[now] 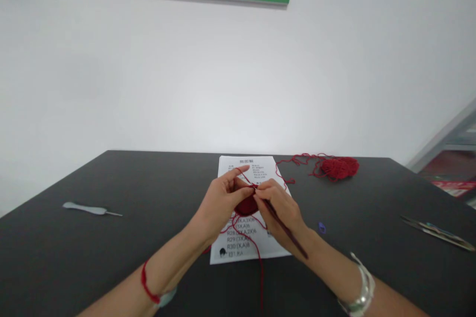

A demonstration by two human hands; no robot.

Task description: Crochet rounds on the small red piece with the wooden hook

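Observation:
Between my two hands is a small dark red crochet piece [246, 206], held above a printed sheet. My left hand [225, 195] pinches its upper left edge, and a strand of red yarn [243, 175] runs over the raised index finger. My right hand [278, 203] is closed around a dark brown crochet hook [284, 230]. The hook's tip meets the top edge of the piece, where fingers partly hide it. Loose red strands hang below the piece, one trailing down toward the table's near edge.
Beneath my hands lies the printed pattern sheet [238, 255]. A red yarn bundle [339, 168] rests at the back right of the dark table [159, 183]. A grey-handled hook [87, 208] lies left; a purple stitch marker [322, 228] and metal tweezers [439, 233] lie right. A white wall stands behind.

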